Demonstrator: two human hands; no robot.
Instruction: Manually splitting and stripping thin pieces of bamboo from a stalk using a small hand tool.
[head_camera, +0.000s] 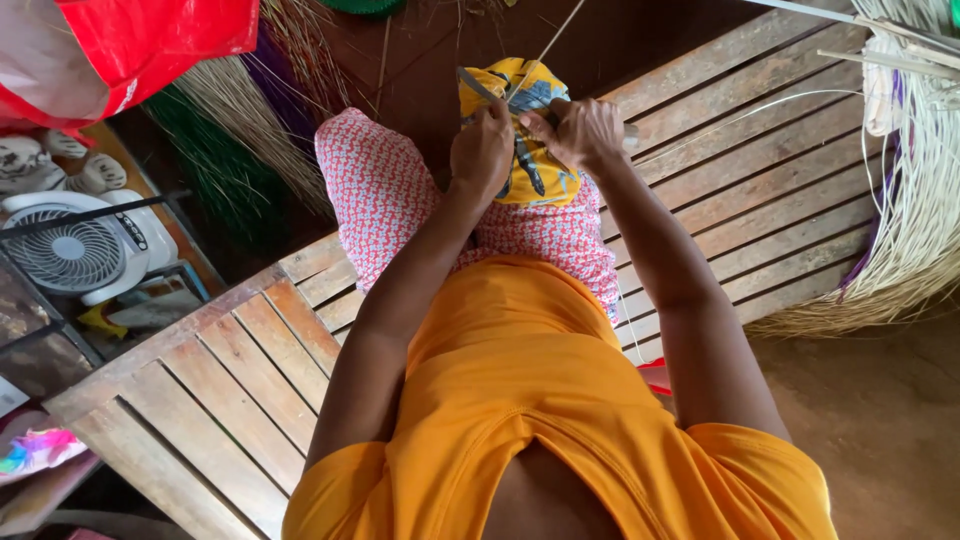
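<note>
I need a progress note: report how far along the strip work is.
Done: a bundle of pale strips lies on the wooden bench. In hand: the left hand and right hand work a thin strip over a yellow patterned cloth. How much is left cannot be told.

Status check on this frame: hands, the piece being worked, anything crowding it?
Left hand and right hand both gripping thin strip over yellow patterned cloth on knee. Wooden slat bench underneath. Nothing crowding.

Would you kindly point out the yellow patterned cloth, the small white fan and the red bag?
yellow patterned cloth (532, 170): head view, on its lower fold between the hands.
small white fan (68, 255): head view, on the round grille.
red bag (150, 35): head view, on its red side.
</note>
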